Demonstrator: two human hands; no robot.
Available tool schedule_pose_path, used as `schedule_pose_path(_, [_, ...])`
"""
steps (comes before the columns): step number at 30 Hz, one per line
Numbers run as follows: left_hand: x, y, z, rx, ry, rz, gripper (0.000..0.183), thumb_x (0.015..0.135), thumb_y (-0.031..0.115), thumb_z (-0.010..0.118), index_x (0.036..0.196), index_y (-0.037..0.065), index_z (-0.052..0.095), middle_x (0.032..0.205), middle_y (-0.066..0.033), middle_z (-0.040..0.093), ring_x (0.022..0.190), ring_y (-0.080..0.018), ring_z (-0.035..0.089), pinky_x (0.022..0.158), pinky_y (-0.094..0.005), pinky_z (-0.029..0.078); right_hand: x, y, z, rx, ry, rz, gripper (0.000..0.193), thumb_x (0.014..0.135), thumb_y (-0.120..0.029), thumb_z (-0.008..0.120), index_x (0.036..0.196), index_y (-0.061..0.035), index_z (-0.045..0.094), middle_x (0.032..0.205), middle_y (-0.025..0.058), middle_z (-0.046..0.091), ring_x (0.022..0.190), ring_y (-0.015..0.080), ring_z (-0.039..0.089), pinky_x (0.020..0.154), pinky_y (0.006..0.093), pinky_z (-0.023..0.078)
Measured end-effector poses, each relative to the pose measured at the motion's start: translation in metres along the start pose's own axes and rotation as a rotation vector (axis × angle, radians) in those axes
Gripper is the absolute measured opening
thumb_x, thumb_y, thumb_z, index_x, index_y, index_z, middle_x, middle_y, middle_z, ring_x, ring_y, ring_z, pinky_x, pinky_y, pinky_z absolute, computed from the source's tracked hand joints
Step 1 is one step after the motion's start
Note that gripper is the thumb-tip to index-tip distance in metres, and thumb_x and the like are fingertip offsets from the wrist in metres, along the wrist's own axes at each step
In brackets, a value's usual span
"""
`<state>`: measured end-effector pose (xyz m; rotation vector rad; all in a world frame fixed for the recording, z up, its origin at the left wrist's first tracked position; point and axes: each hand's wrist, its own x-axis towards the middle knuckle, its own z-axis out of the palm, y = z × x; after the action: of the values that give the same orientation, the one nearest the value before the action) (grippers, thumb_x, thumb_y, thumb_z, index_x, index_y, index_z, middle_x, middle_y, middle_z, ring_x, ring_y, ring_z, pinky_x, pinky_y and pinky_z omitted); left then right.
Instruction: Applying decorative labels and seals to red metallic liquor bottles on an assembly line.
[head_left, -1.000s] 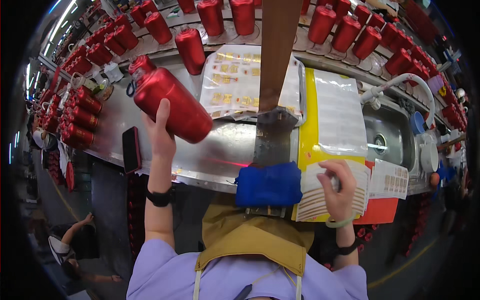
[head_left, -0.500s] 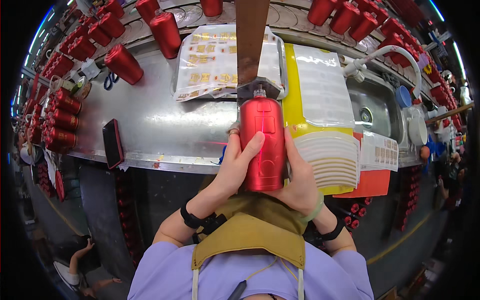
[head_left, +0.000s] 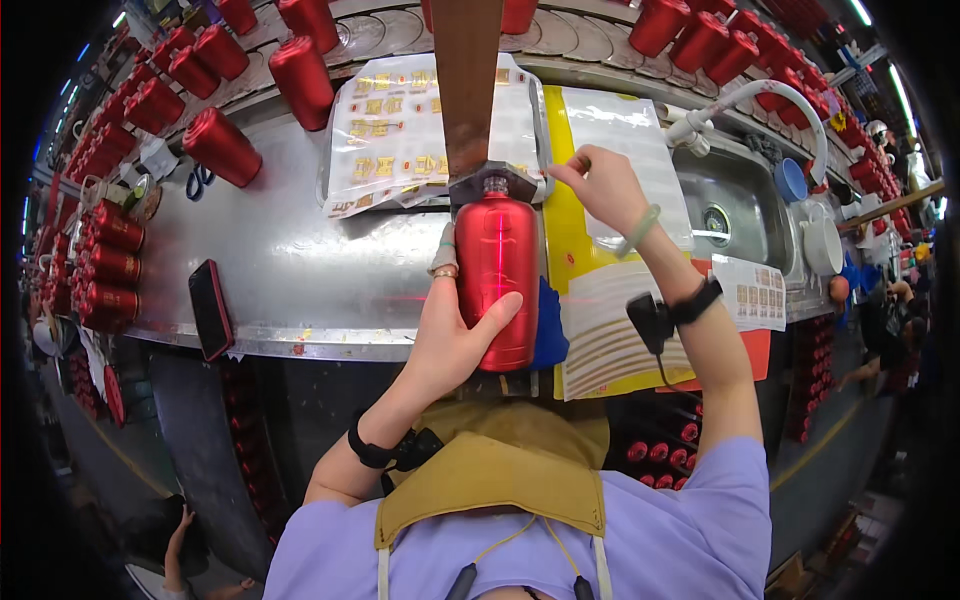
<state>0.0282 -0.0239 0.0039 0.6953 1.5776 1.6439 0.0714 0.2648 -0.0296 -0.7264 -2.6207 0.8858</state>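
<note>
A red bottle (head_left: pixel 497 270) with an uncapped clear neck stands against a dark notched holder (head_left: pixel 500 178), and a thin pink laser line runs down its front. My left hand (head_left: pixel 440 320) grips its left side, thumb across the front; a wrapped fingertip and a ring show. My right hand (head_left: pixel 612 190) is raised off the bottle, fingers curled into a pinch above the yellow backing sheet (head_left: pixel 562 225); anything between them is too small to make out. Close by is a tray lined with a sheet of gold labels (head_left: pixel 385 130). A blue cloth (head_left: pixel 550 325) lies right of the bottle.
A brown upright post (head_left: pixel 468 90) rises behind the bottle. To the right are a sheet of curved strips (head_left: pixel 610 320), a sink (head_left: pixel 735 215) and a white faucet (head_left: pixel 765 95). On the left lie a phone (head_left: pixel 210 310) and scissors (head_left: pixel 200 182). More red bottles (head_left: pixel 222 147) stand around.
My right hand has let go of the bottle and moved up and right over the sheets. The left hand still holds the bottle, which now shows a different side. The blue cloth has come into view.
</note>
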Motion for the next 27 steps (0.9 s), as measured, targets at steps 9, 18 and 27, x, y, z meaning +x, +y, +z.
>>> schedule_pose_path(9, [0.001, -0.005, -0.015, 0.108, -0.021, 0.066, 0.088, 0.095, 0.023, 0.076, 0.158, -0.009, 0.023, 0.147, -0.0228, 0.051, 0.136, -0.0264, 0.053, 0.115, -0.0398, 0.041, 0.094, 0.009, 0.025, -0.53, -0.452, 0.162, 0.061, 0.076, -0.055, 0.079, 0.102, 0.0008, 0.078, 0.101, 0.027, 0.075, 0.097, 0.0409, 0.074, 0.087, 0.044, 0.059])
schedule_pose_path(18, [0.006, 0.003, -0.02, 0.137, 0.052, 0.005, 0.098, 0.09, 0.024, 0.082, 0.159, -0.01, 0.021, 0.149, -0.0253, 0.049, 0.139, -0.0278, 0.051, 0.115, -0.0407, 0.042, 0.022, -0.042, -0.027, -0.02, -0.003, -0.207, 0.012, 0.091, -0.013, 0.069, 0.096, -0.0044, 0.077, 0.09, 0.0169, 0.075, 0.075, 0.0336, 0.072, 0.072, 0.0415, 0.057])
schedule_pose_path(27, [0.006, 0.007, -0.01, 0.209, 0.037, 0.03, 0.106, 0.083, 0.018, 0.089, 0.161, -0.004, 0.021, 0.153, -0.018, 0.047, 0.139, -0.0263, 0.052, 0.115, -0.0405, 0.044, -0.056, -0.124, -0.099, 0.074, -0.081, -0.462, 0.01, 0.094, -0.004, 0.068, 0.102, -0.0021, 0.074, 0.084, 0.0137, 0.071, 0.065, 0.0204, 0.064, 0.063, 0.0316, 0.051])
